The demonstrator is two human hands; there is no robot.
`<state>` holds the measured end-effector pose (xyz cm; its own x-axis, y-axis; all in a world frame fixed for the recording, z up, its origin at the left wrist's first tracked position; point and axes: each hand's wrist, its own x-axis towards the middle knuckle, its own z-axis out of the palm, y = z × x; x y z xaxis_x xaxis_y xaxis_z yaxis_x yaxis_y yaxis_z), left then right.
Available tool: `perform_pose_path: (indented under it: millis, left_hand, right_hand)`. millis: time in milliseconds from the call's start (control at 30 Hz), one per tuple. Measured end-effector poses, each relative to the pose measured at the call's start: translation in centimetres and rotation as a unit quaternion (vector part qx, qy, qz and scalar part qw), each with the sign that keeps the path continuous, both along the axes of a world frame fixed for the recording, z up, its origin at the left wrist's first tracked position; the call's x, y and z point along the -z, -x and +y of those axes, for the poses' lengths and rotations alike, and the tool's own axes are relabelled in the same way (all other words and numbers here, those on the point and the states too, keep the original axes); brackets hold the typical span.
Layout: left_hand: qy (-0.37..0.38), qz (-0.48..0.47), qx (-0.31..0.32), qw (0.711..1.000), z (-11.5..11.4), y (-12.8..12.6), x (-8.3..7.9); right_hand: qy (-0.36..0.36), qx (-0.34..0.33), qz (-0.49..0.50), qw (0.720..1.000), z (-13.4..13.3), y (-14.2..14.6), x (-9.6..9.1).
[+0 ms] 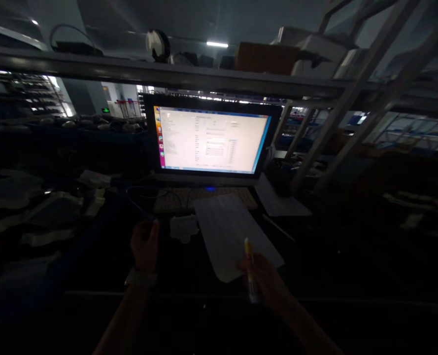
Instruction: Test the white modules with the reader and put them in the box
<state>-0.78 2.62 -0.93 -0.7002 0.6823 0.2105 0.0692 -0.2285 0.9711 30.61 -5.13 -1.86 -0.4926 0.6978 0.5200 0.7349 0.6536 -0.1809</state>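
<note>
- My right hand (265,276) has its grip closed around a pen (250,268), a marker kind with a yellow top and a pale body
- The pen stands almost straight up in my fingers, yellow end up, and its lower end is hidden by my hand, so I cannot tell which end is the writing end
- It sits just at the near edge of a big pale sheet (233,234) that lies flat on the dark worktop (333,256)
- The sheet has round corners and faint lines on it, and its far end lies over the keyboard (178,198)
- I think the good way to work here is to hold the pen firm but not tight, and keep the sheet flat so it does not slide
- My left hand (144,244) is curled, with something small and thin pinched at the top, maybe a cord (141,197), but it is too dark to tell for sure
- That hand is well apart from the sheet, so I judge that nothing is pinning the sheet down right now
- A small white thing (184,228) lies between my left hand and the sheet
- The bright screen (209,140) gives most of the light, so I would go slow and look closely in this dim place
- Another paper (281,199) lies to the right of the keyboard
</note>
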Motion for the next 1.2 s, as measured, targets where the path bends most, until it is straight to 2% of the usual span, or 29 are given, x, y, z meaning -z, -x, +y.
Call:
perform_pose_path:
  millis: [300, 400, 500, 633, 733, 800, 900, 1200]
  left_hand:
    - [-0.016, 0.002, 0.000, 1.000, 0.1, -0.2, 0.2]
    - [-0.011, 0.021, -0.006, 1.000, 0.0, -0.3, -0.1]
    - [-0.012, 0.042, -0.010, 0.999, -0.1, -0.2, -0.1]
    - [-0.017, 0.048, -0.009, 0.999, -0.1, -0.1, -0.1]
    - [-0.015, 0.031, -0.004, 0.999, -0.1, -0.2, 0.0]
    - [-0.017, 0.019, 0.001, 1.000, -0.1, -0.3, 0.0]
    - [-0.019, 0.014, 0.003, 1.000, 0.0, -0.4, 0.0]
    - [-0.021, 0.024, 0.005, 0.999, -0.2, -0.5, -0.2]
  right_hand:
    - [0.030, -0.051, 0.042, 0.997, -0.3, -0.4, -1.7]
    - [0.067, -0.022, 0.140, 0.988, -0.2, -0.3, -2.6]
    - [0.187, 0.001, 0.267, 0.945, 0.1, 0.6, -3.4]
    - [0.356, -0.015, 0.332, 0.873, 1.1, 2.5, -3.3]
    - [0.391, 0.050, 0.349, 0.851, 2.0, 3.4, -2.3]
    - [0.383, 0.086, 0.365, 0.844, 2.3, 3.6, -1.6]
    - [0.390, 0.092, 0.373, 0.837, 2.4, 3.6, -0.9]
    - [0.394, 0.064, 0.316, 0.860, 2.2, 3.8, -0.9]
